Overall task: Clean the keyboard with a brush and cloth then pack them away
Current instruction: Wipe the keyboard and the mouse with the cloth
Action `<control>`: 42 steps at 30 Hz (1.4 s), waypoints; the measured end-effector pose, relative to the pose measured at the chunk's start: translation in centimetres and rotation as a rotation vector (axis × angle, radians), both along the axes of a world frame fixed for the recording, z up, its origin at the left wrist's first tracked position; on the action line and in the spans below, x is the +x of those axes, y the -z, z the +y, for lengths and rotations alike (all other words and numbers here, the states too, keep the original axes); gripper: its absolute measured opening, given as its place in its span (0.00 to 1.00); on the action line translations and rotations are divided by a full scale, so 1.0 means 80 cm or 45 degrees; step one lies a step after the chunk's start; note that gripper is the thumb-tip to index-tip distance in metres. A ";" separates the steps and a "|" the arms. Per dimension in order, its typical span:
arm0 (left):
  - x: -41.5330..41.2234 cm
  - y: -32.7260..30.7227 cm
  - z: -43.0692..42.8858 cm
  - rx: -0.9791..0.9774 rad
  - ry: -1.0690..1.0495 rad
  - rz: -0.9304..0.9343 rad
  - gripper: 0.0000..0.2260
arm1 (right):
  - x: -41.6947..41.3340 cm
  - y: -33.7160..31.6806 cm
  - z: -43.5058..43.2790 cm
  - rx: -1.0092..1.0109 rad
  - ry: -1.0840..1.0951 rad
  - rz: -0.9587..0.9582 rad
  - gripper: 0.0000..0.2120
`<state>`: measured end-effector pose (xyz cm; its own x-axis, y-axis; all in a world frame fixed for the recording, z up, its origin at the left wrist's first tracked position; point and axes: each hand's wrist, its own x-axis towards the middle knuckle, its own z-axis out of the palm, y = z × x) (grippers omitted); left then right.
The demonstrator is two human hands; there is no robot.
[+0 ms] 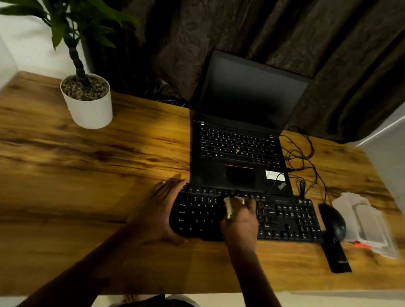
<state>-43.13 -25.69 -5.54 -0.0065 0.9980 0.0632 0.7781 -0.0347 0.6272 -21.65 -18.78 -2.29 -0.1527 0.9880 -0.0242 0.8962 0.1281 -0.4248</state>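
A black keyboard [286,219] lies on the wooden desk in front of an open laptop. My left hand [161,211] grips the keyboard's left end, fingers wrapped round its edge. My right hand [242,220] rests on the middle of the keys, pressing a small pale cloth [231,205] against them. A long black bar-shaped object [337,255], possibly the brush, lies on the desk right of the keyboard; I cannot tell for sure.
The black laptop [241,142] stands open just behind the keyboard, with cables [303,159] trailing to its right. A black mouse [332,221] and clear plastic packaging [366,224] lie at the right. A potted plant [88,101] stands at the back left.
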 end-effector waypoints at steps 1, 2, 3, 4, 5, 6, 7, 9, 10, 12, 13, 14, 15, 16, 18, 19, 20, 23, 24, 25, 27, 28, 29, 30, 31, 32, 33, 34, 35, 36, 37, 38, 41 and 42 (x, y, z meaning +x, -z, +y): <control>0.000 -0.001 0.000 0.003 0.000 -0.001 0.65 | -0.002 0.000 0.000 0.003 -0.029 -0.006 0.23; 0.000 0.000 0.000 0.005 -0.003 -0.007 0.65 | -0.001 -0.002 0.000 0.011 -0.043 -0.011 0.23; 0.000 0.001 0.000 0.010 -0.002 -0.009 0.65 | 0.004 -0.004 0.001 0.032 -0.032 -0.010 0.22; 0.000 0.003 0.000 0.011 -0.002 -0.005 0.65 | 0.011 -0.004 0.002 0.046 0.003 -0.011 0.21; 0.000 0.003 -0.001 0.011 -0.005 0.002 0.65 | 0.018 -0.004 0.004 0.053 0.049 -0.012 0.21; -0.001 0.003 -0.001 0.008 -0.011 0.002 0.64 | 0.022 -0.004 0.005 0.048 0.092 -0.020 0.20; -0.001 0.003 -0.001 0.000 -0.013 -0.004 0.64 | 0.023 -0.004 0.005 0.041 0.117 -0.023 0.20; 0.000 0.001 0.000 -0.011 -0.017 -0.027 0.63 | 0.010 -0.005 0.002 0.030 0.091 -0.020 0.19; 0.001 0.001 0.000 -0.014 -0.016 -0.029 0.62 | -0.003 -0.006 -0.001 0.029 0.055 -0.012 0.20; 0.003 0.003 0.001 0.006 -0.041 -0.023 0.55 | -0.031 -0.004 -0.012 0.042 -0.051 0.034 0.20; 0.003 0.004 0.001 0.033 -0.060 -0.015 0.49 | -0.043 -0.002 -0.017 0.047 -0.119 0.048 0.19; 0.003 0.006 0.000 0.048 -0.074 -0.009 0.45 | -0.052 0.000 -0.021 0.049 -0.182 0.048 0.17; 0.003 0.008 0.001 0.058 -0.083 -0.009 0.43 | -0.057 0.001 -0.023 0.054 -0.226 0.048 0.17; 0.002 0.011 0.001 0.062 -0.086 -0.015 0.44 | -0.057 0.000 -0.023 0.056 -0.247 0.048 0.16; 0.001 0.013 0.001 0.044 -0.077 -0.011 0.45 | -0.046 -0.005 -0.017 0.028 -0.205 0.035 0.18; 0.001 0.015 0.001 0.040 -0.079 -0.006 0.46 | -0.037 -0.007 -0.014 0.010 -0.150 0.009 0.18; 0.001 0.017 0.001 0.030 -0.089 -0.009 0.47 | -0.029 -0.009 -0.011 0.000 -0.090 -0.015 0.18; 0.003 0.013 0.001 0.066 -0.112 -0.033 0.46 | -0.028 -0.008 -0.015 0.029 -0.034 -0.040 0.19; 0.003 0.012 0.001 0.062 -0.108 -0.031 0.46 | -0.036 -0.005 -0.020 0.053 -0.077 -0.034 0.19; 0.002 0.012 0.002 0.039 -0.097 -0.024 0.49 | -0.047 -0.002 -0.026 0.067 -0.135 -0.021 0.18; -0.001 0.012 0.002 -0.039 -0.060 -0.016 0.58 | -0.070 0.003 -0.034 0.065 -0.238 0.012 0.19; -0.002 0.012 0.003 -0.064 -0.035 0.007 0.61 | -0.080 0.005 -0.037 0.064 -0.282 0.006 0.20; -0.002 0.011 0.004 -0.072 -0.013 0.036 0.63 | -0.087 0.006 -0.038 0.063 -0.318 -0.009 0.21; -0.002 0.009 0.004 -0.071 -0.002 0.048 0.64 | -0.088 0.006 -0.037 0.065 -0.338 -0.017 0.22; -0.001 0.006 0.004 -0.062 -0.005 0.024 0.64 | -0.084 0.005 -0.034 0.066 -0.340 -0.020 0.22; -0.001 0.003 0.003 -0.061 -0.006 -0.014 0.63 | -0.077 0.004 -0.030 0.078 -0.322 -0.026 0.21; -0.001 0.003 0.002 -0.057 -0.005 -0.044 0.62 | -0.068 0.002 -0.027 0.090 -0.281 -0.038 0.20; -0.001 0.003 0.001 -0.044 -0.006 -0.061 0.62 | -0.059 0.001 -0.025 0.094 -0.226 -0.048 0.18; -0.001 0.005 0.000 -0.026 -0.013 -0.069 0.62 | -0.054 0.000 -0.024 0.090 -0.174 -0.054 0.16; -0.001 0.006 0.000 -0.022 -0.021 -0.071 0.62 | -0.054 -0.001 -0.025 0.089 -0.147 -0.059 0.15; 0.000 0.004 0.000 -0.032 -0.019 -0.069 0.63 | -0.059 -0.003 -0.027 0.090 -0.148 -0.060 0.14; -0.001 0.004 0.001 -0.052 -0.013 -0.058 0.64 | -0.067 -0.003 -0.030 0.089 -0.171 -0.054 0.15; -0.005 0.006 0.007 -0.078 0.034 0.041 0.64 | -0.100 -0.002 -0.046 0.043 -0.303 -0.046 0.19; -0.006 0.011 0.010 -0.078 0.046 0.056 0.63 | -0.108 -0.002 -0.052 0.042 -0.351 -0.037 0.19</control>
<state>-43.62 -24.90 -6.38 0.0308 0.9995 0.0014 0.8040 -0.0256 0.5941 -30.27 -22.92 -2.10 -0.4157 0.9095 -0.0011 0.8373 0.3823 -0.3908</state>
